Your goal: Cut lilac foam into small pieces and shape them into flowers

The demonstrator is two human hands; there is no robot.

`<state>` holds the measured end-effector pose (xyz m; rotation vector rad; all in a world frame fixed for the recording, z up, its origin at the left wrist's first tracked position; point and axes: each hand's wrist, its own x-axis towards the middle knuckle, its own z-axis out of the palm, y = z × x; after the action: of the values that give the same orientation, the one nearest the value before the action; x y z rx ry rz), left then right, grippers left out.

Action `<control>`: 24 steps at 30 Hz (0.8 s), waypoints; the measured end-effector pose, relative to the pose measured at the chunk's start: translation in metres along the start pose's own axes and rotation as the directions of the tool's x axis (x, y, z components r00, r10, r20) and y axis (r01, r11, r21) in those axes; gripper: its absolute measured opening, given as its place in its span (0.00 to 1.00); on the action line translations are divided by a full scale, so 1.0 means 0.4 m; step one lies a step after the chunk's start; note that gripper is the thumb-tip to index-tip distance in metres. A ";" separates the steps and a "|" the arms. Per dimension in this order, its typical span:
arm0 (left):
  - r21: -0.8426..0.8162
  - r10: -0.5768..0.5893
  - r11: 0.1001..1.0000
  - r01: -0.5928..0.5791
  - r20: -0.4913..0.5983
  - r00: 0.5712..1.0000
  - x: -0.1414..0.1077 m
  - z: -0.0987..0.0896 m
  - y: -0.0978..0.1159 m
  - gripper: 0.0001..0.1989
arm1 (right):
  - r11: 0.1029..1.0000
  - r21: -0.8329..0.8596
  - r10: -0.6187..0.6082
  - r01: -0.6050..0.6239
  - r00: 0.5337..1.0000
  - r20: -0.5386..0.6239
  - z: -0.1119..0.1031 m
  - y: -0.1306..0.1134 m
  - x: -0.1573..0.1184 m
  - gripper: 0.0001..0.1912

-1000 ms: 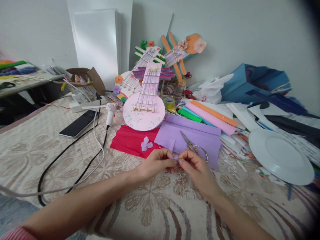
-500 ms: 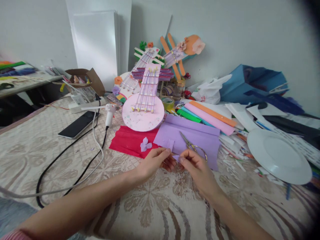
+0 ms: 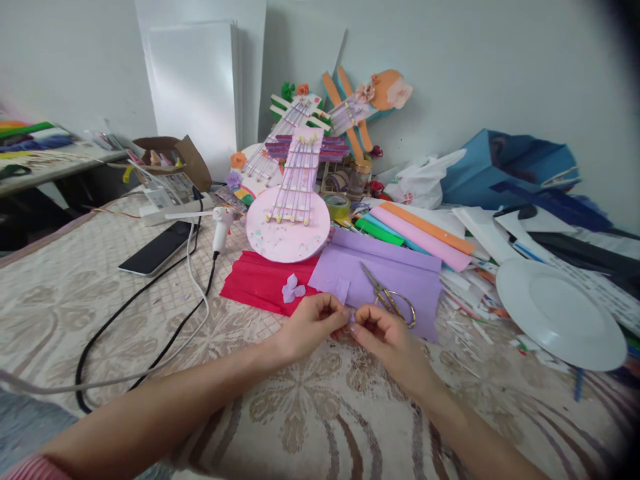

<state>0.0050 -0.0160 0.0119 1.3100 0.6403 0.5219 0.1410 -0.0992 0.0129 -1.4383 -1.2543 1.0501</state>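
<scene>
Between my two hands sits a small piece of purple crepe paper (image 3: 352,319), mostly hidden by the fingertips. My left hand (image 3: 320,320) is closed in a pinch on its left side, and my right hand (image 3: 383,331) pinches it from the right. Just beyond my fingers lies a purple crepe sheet (image 3: 330,260) with a small cut strip (image 3: 343,291) on it. Gold-handled scissors (image 3: 387,295) rest on that sheet, their blades pointing away to the left. A purple paper flower (image 3: 293,289) lies on the red crepe paper (image 3: 250,283), left of the sheet.
A pink paper guitar (image 3: 287,233) leans behind the sheets, with other decorated ones at its back. To the left are a white glue gun (image 3: 221,230), its black cable and a phone (image 3: 157,248). On the right lie paper rolls (image 3: 425,237), scraps and a white plate (image 3: 560,313).
My fingertips have drawn closer together, and less of the purple piece shows between them. My left hand's fingers have curled in. The scissors and sheets stay where they were.
</scene>
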 end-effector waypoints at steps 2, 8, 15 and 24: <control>0.002 0.009 1.000 -0.009 -0.014 1.000 0.000 0.001 -0.002 0.12 | 1.000 -0.026 -0.003 0.003 1.000 -0.005 -0.001 0.002 0.001 0.08; -0.015 0.019 1.000 -0.020 -0.033 0.999 0.003 0.000 -0.008 0.12 | 0.999 -0.028 0.027 -0.027 1.000 0.005 -0.008 0.011 0.003 0.08; -0.076 -0.076 0.994 0.079 0.039 0.996 0.002 0.001 -0.002 0.14 | 1.000 0.005 0.013 -0.012 1.000 -0.028 -0.008 0.014 0.006 0.09; -0.140 -0.073 0.988 0.072 -0.004 0.997 0.015 -0.012 -0.005 0.14 | 0.755 -0.655 -0.188 -0.023 0.950 -0.250 -0.113 0.021 0.034 0.14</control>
<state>0.0060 -0.0090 0.0084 1.1487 0.6450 0.5050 0.1881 -0.0909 0.0136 -1.9534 -1.5114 0.2837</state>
